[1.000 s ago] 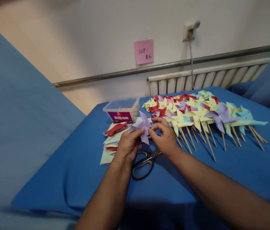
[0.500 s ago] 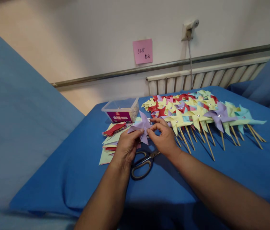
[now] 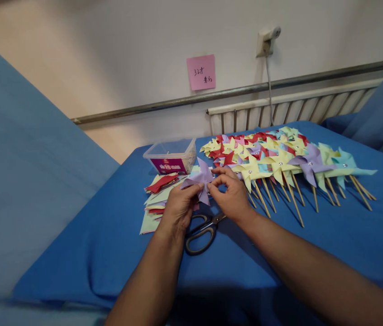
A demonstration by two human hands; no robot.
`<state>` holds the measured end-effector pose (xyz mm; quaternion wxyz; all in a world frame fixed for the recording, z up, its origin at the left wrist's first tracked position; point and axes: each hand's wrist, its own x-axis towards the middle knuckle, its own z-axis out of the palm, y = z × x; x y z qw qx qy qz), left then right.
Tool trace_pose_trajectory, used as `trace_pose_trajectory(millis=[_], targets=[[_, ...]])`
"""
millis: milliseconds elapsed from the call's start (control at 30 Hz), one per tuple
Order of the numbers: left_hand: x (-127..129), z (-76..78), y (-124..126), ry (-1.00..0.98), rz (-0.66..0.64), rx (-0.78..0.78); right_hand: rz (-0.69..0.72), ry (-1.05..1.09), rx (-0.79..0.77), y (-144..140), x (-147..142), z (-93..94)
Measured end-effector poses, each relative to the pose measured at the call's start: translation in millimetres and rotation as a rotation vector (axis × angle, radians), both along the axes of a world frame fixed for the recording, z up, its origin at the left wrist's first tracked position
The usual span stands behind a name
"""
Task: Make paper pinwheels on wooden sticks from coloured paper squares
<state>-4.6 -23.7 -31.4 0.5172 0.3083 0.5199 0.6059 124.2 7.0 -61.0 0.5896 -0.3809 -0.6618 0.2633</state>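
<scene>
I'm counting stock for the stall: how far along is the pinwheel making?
Done: a big row of finished pinwheels on sticks. In hand: left hand and right hand hold a purple pinwheel, no stick visible. Left: a stack of cut paper beside the scissors.

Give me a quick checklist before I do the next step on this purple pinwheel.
1. Left hand grips purple pinwheel: ok.
2. Right hand pinches its centre: ok.
3. Pin through the centre: cannot tell, fingers hide it.
4. Scissors within reach, lying below the hands: ok.
5. Paper stack and box at the left: ok.
6. Finished pinwheels apart from the hands: not ok, they nearly touch the right hand.
</scene>
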Motion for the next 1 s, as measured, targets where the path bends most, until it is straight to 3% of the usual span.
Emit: trace_pose_trajectory(millis=[833, 1000], targets=[[-2.4, -3.1, 1.4, 0.059, 0.006, 0.000, 0.055, 0.042, -0.039, -0.3, -1.6, -3.8], [-3.8, -2.0, 0.0, 0.005, -0.063, 0.039, 0.127, 0.261, -0.254, 2.8, 0.5, -1.4]])
